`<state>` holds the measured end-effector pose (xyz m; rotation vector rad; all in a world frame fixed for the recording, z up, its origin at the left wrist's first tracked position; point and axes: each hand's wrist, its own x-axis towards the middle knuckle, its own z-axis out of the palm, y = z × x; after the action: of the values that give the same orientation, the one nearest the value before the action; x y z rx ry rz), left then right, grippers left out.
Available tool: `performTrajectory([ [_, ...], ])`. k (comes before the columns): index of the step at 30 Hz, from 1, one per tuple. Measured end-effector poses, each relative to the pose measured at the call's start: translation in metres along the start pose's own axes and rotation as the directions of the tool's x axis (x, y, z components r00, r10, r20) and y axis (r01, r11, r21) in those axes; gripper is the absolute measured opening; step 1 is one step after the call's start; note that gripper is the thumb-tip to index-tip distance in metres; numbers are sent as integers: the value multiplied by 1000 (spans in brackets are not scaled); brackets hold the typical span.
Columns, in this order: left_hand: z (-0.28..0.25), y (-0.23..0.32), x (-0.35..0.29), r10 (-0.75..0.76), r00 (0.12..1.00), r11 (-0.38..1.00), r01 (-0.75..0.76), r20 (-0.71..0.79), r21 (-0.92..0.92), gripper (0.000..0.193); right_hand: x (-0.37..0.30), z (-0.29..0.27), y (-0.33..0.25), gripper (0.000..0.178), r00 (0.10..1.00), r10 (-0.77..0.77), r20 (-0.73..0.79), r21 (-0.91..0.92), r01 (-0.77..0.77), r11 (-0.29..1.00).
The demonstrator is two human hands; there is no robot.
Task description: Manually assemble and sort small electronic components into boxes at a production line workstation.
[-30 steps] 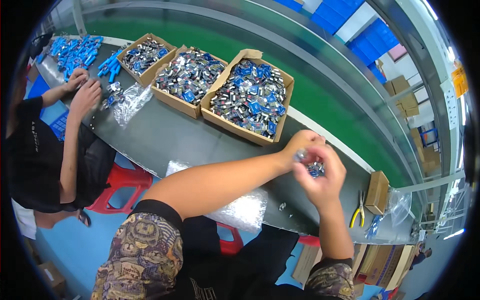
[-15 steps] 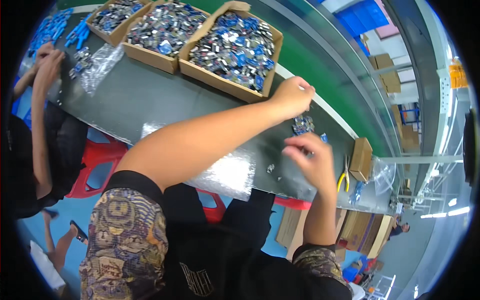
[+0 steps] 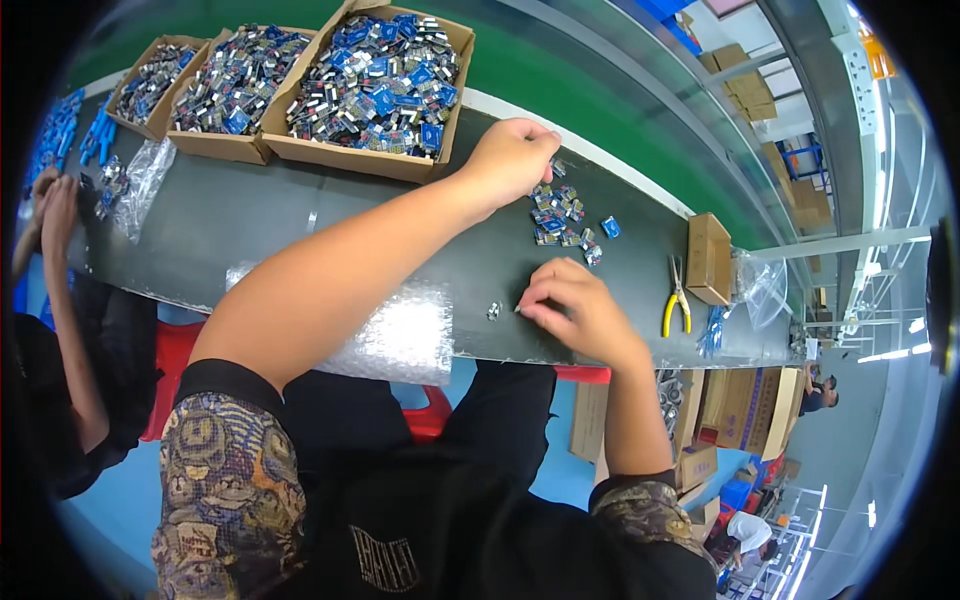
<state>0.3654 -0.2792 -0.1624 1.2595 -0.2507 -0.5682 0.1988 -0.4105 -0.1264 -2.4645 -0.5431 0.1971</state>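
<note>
My left hand (image 3: 508, 160) is closed, fingers curled, at the near-left edge of a loose pile of small blue-and-silver electronic parts (image 3: 558, 215). What it holds, if anything, is hidden by its fingers. Lower down, my right hand (image 3: 578, 308) pinches thumb and forefinger together just above the dark table. A pale speck shows at the fingertips, too small to name. Beside them lie a few tiny shiny metal pieces (image 3: 493, 311). One blue part (image 3: 611, 227) sits apart, right of the pile.
Cardboard boxes full of similar parts (image 3: 375, 160) stand along the far left. Bubble wrap (image 3: 400, 335) lies by the near edge. Yellow-handled pliers (image 3: 677, 300) and a small cardboard box (image 3: 709, 260) are at right. A co-worker's hands (image 3: 55, 205) work at far left.
The view has shifted, so the boxes sit farther left. My right hand has come down toward the tiny metal pieces and its fingers have closed. My left hand stays closed near the pile.
</note>
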Motion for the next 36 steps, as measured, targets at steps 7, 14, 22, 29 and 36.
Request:
performTrajectory([
  [7, -12, 11, -4, -29, 998, 999, 26, 52, 42, 34, 64, -59, 16, 7, 885, -58, -462, -130, -3, 992],
  [14, -10, 6, 0, 10, 994, 1000, -8, 107, -14, 32, 109, -42, 56, 10, 755, -211, -621, -238, 75, 968],
  [22, -2, 7, 3, -5, 994, 1000, 3, 107, 21, 30, 97, -54, 67, 15, 766, -236, -598, -261, 92, 961],
  [29, -4, 7, -4, 50, 990, 989, -68, 132, 135, 27, 52, -63, -29, 26, 744, -370, -556, -343, 200, 918],
  [36, 5, 16, -7, 142, 986, 963, -157, 84, 218, 29, -19, -72, -154, 26, 710, -629, -316, -204, 597, 776],
])
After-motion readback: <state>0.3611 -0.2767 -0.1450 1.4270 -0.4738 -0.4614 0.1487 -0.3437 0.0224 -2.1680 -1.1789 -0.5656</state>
